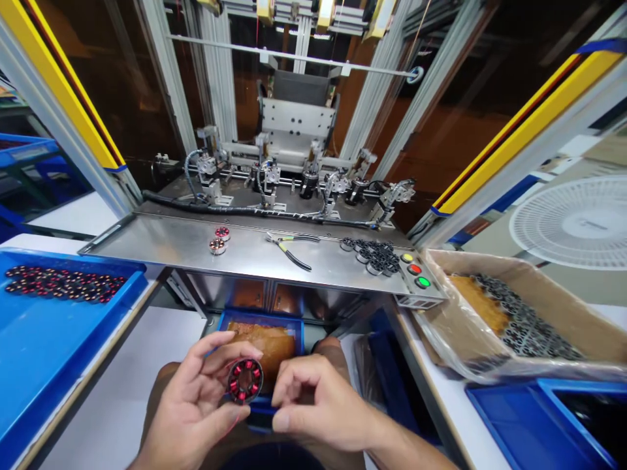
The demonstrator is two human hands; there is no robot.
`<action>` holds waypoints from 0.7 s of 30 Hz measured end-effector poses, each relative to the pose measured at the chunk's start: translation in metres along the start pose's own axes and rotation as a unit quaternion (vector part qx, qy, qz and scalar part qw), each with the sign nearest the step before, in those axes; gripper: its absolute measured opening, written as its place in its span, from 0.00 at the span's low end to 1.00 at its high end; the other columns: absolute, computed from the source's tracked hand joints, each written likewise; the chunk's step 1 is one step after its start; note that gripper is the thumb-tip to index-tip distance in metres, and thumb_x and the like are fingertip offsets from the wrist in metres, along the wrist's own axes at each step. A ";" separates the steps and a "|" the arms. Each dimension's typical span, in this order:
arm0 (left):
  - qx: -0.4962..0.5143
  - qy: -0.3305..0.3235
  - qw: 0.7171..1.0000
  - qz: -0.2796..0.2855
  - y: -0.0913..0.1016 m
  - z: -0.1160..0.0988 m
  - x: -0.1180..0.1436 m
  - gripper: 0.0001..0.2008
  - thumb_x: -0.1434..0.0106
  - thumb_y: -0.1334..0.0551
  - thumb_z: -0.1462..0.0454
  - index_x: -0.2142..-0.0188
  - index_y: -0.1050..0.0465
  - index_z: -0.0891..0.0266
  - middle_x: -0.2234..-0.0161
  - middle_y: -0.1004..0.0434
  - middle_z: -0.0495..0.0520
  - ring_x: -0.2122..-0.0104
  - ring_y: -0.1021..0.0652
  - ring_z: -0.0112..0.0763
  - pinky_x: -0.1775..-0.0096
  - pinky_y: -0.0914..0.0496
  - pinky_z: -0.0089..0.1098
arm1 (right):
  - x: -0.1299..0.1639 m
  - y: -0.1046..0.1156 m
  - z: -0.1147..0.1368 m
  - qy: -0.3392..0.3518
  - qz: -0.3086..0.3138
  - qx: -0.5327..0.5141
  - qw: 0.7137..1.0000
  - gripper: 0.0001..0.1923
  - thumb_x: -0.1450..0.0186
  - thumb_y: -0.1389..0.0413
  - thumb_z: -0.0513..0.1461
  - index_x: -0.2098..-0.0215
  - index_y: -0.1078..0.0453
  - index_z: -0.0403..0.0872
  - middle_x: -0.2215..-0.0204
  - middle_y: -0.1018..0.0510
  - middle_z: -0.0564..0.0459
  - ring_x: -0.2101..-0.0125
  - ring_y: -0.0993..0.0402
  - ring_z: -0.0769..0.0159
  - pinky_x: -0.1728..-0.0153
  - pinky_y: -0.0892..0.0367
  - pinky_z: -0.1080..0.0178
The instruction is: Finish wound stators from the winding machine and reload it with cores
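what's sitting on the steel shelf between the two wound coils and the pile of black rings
In the head view, a pair of pliers lies on the steel shelf between the two wound coils and the pile of black rings.

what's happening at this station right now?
A person sits at a winding machine bench, holding one round wound stator up in the left hand; the right hand is beside it, its fingers at the stator's edge. Two more wound stators sit on the steel table, with pliers and a cluster of bare black cores. A blue tray at left holds finished ones; a cardboard box at right holds bare cores.
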State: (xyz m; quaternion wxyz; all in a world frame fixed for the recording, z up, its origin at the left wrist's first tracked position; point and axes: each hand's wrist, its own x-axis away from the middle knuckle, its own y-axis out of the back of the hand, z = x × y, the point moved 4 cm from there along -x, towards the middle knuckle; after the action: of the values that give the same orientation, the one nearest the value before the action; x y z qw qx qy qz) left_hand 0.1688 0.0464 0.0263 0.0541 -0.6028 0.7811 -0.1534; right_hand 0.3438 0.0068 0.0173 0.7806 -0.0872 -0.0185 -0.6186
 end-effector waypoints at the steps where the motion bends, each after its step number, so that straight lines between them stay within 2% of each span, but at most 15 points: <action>1: -0.009 0.000 1.000 -0.009 -0.001 0.000 0.001 0.30 0.54 0.23 0.61 0.52 0.29 0.52 0.58 0.16 0.51 0.59 0.18 0.31 0.58 0.25 0.23 | 0.001 0.004 0.010 0.022 -0.027 0.018 0.999 0.21 0.51 0.29 0.49 0.73 0.29 0.43 0.80 0.30 0.58 0.80 0.38 0.76 0.77 0.43 0.70; 3: -0.026 0.002 0.999 -0.019 -0.003 0.001 0.003 0.28 0.54 0.23 0.60 0.53 0.29 0.51 0.57 0.16 0.51 0.57 0.19 0.32 0.55 0.25 0.25 | 0.002 0.007 0.028 0.060 -0.065 0.027 0.996 0.21 0.53 0.28 0.47 0.71 0.30 0.44 0.78 0.30 0.58 0.78 0.38 0.74 0.76 0.42 0.68; 7: -0.041 0.013 0.999 -0.017 -0.007 0.002 0.007 0.26 0.53 0.24 0.58 0.54 0.27 0.51 0.57 0.16 0.50 0.56 0.19 0.34 0.55 0.24 0.25 | 0.000 -0.003 0.041 0.076 -0.067 0.005 0.995 0.20 0.47 0.32 0.48 0.72 0.34 0.45 0.79 0.33 0.59 0.79 0.41 0.74 0.77 0.44 0.68; 10: -0.038 0.019 0.999 0.003 -0.007 0.000 0.007 0.24 0.52 0.24 0.61 0.55 0.25 0.53 0.57 0.17 0.52 0.57 0.19 0.33 0.57 0.24 0.23 | -0.002 -0.008 0.034 0.081 -0.093 -0.018 0.992 0.19 0.40 0.37 0.50 0.74 0.36 0.45 0.79 0.34 0.58 0.79 0.43 0.74 0.77 0.45 0.68; 14: -0.001 0.055 0.996 0.068 -0.012 -0.002 0.002 0.20 0.50 0.25 0.60 0.57 0.22 0.57 0.57 0.17 0.55 0.62 0.19 0.33 0.59 0.24 0.25 | 0.000 -0.009 0.020 0.092 -0.119 -0.056 0.987 0.18 0.37 0.41 0.50 0.72 0.37 0.46 0.79 0.32 0.57 0.78 0.41 0.73 0.74 0.43 0.66; 18: 0.061 0.087 0.989 0.106 -0.016 0.001 -0.004 0.23 0.50 0.26 0.57 0.55 0.21 0.59 0.57 0.18 0.58 0.60 0.19 0.37 0.56 0.24 0.30 | 0.005 -0.012 0.013 0.118 -0.145 -0.054 0.981 0.17 0.35 0.42 0.50 0.72 0.38 0.46 0.77 0.31 0.55 0.76 0.38 0.71 0.72 0.41 0.65; 21: 0.060 0.078 0.989 0.112 -0.015 0.007 -0.006 0.29 0.55 0.24 0.57 0.52 0.22 0.56 0.55 0.18 0.56 0.60 0.19 0.36 0.59 0.24 0.28 | 0.006 -0.015 0.010 0.150 -0.159 -0.011 0.976 0.16 0.35 0.43 0.49 0.72 0.38 0.47 0.75 0.30 0.53 0.75 0.38 0.69 0.70 0.40 0.63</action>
State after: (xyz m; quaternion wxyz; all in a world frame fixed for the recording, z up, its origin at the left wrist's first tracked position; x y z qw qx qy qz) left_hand 0.1866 0.0479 0.0235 0.0458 -0.4938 0.8347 -0.2397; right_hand 0.3313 -0.0011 0.0302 0.6652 0.0023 0.0919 -0.7410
